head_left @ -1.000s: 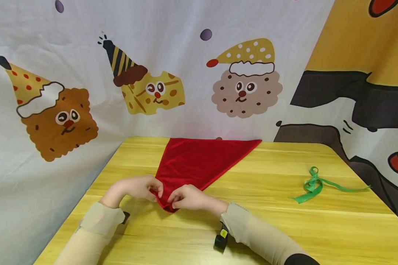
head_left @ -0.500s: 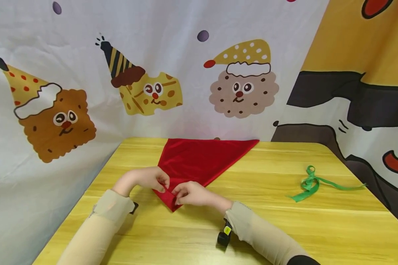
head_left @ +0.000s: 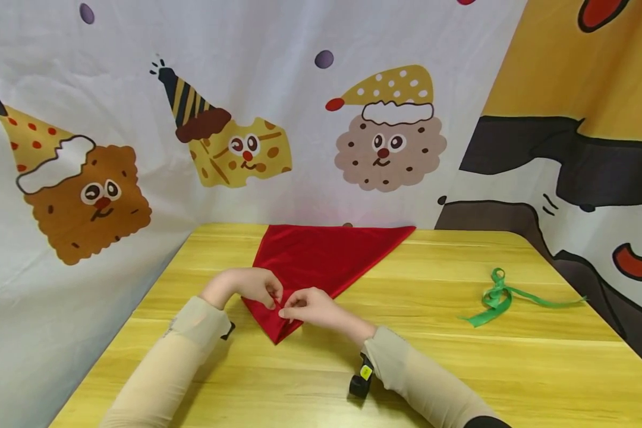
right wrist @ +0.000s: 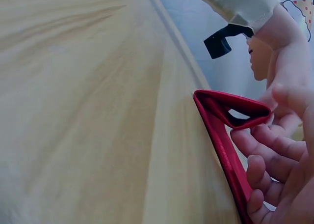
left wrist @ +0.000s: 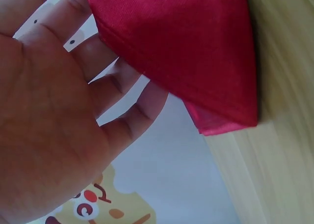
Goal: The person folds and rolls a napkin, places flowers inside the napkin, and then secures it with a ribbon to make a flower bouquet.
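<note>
A red velvety cloth [head_left: 321,255] lies on the table, its near end folded over into a raised fold. My left hand [head_left: 254,286] pinches the edge of this fold, and in the left wrist view the left hand's [left wrist: 54,111] fingers reach behind the red cloth [left wrist: 186,42]. Close beside it, my right hand [head_left: 318,308] pinches the same fold between thumb and fingers. The right wrist view looks into the open end of the folded cloth [right wrist: 235,100], with the right hand's [right wrist: 297,189] fingers bent under its edge.
A green ribbon [head_left: 499,297] lies loosely looped on the right of the wooden table [head_left: 406,333]. Behind the table hangs a white curtain [head_left: 299,35] printed with cartoon snacks. A black wrist camera [head_left: 359,385] hangs under the right cuff.
Both hands have lifted the near tip of the cloth and folded it back. The left hand has shifted right, close to the right hand. The ribbon still lies on the table.
</note>
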{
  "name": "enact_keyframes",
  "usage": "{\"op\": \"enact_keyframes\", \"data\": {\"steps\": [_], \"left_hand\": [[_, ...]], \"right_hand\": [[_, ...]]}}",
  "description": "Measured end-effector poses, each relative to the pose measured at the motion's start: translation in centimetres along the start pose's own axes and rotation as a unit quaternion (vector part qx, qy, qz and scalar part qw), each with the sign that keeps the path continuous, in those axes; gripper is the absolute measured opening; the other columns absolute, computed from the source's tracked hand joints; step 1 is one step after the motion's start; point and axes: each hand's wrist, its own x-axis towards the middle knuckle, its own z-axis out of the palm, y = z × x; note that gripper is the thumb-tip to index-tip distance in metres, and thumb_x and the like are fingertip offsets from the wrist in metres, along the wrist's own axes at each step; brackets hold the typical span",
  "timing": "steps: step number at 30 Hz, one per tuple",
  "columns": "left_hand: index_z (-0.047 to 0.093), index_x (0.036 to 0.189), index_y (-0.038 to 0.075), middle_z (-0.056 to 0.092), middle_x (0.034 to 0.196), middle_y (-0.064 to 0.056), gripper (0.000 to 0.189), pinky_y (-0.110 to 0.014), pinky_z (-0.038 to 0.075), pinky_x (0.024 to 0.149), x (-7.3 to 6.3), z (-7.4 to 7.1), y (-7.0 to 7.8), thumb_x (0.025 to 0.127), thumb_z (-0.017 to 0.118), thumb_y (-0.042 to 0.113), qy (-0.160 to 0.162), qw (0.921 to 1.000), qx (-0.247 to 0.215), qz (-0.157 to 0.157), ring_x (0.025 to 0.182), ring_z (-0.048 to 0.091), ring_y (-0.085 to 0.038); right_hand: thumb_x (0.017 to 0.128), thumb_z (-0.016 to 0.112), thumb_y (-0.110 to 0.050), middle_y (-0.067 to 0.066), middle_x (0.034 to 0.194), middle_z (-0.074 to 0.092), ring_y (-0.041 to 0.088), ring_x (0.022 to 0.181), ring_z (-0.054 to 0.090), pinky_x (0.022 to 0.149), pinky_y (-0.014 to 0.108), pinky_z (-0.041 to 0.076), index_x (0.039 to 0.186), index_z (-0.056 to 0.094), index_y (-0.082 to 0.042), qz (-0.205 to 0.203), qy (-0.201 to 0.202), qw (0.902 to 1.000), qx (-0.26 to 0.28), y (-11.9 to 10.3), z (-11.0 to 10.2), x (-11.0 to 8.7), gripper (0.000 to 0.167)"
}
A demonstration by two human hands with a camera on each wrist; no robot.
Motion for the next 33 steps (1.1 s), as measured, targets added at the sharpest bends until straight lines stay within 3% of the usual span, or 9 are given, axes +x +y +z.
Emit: {"op": "enact_keyframes", "data": {"steps": [11,16,20,26,33], "left_hand": [[0.066,0.082,0.010,0.051,0.069,0.009,0.004,-0.023,0.038,0.065,0.8,0.1,0.1,0.082,0.070,0.008,-0.005,0.9994,0.031,-0.011,0.067,0.043,-0.005],[0.069,0.094,0.011,0.062,0.090,0.008,0.009,-0.027,0.044,0.079,0.7,0.2,-0.5,0.085,0.069,0.010,0.008,0.9993,0.036,0.000,0.084,0.052,-0.007],[0.069,0.107,0.011,0.061,0.098,0.002,0.021,-0.031,0.044,0.080,0.0,0.3,-1.1,0.086,0.069,0.009,0.026,0.9994,0.013,-0.019,0.088,0.050,-0.013],[0.065,0.112,0.010,0.056,0.089,-0.002,0.026,-0.030,0.044,0.071,-1.1,0.2,-2.3,0.087,0.067,0.006,0.057,0.9965,-0.036,-0.050,0.081,0.050,-0.016],[0.058,0.108,0.008,0.054,0.087,-0.004,0.022,-0.031,0.043,0.069,-1.6,0.3,-3.0,0.088,0.064,0.002,0.066,0.9938,-0.079,-0.041,0.080,0.050,-0.019]], "right_hand": [[0.082,0.076,-0.015,-0.007,0.074,0.066,0.004,0.059,0.056,0.055,0.020,0.045,0.087,0.069,-0.010,0.002,0.025,0.9984,-0.050,0.8,0.4,0.4,0.010],[0.081,0.077,-0.015,-0.008,0.075,0.067,0.003,0.061,0.057,0.057,0.021,0.047,0.085,0.071,-0.010,0.003,0.034,0.9951,-0.093,0.9,0.5,0.4,0.009],[0.081,0.077,-0.016,-0.009,0.074,0.067,0.002,0.061,0.055,0.058,0.020,0.046,0.084,0.072,-0.011,-0.005,0.036,0.9915,-0.125,1.1,0.6,0.4,0.007],[0.080,0.078,-0.014,-0.009,0.074,0.061,0.004,0.066,0.053,0.062,0.022,0.045,0.091,0.070,-0.012,-0.038,0.042,0.9897,-0.132,1.4,0.7,0.4,0.014],[0.080,0.077,-0.008,-0.005,0.078,0.054,0.006,0.072,0.049,0.066,0.020,0.043,0.097,0.070,-0.012,-0.111,0.031,0.9815,-0.153,1.6,0.7,0.4,0.019]]}}
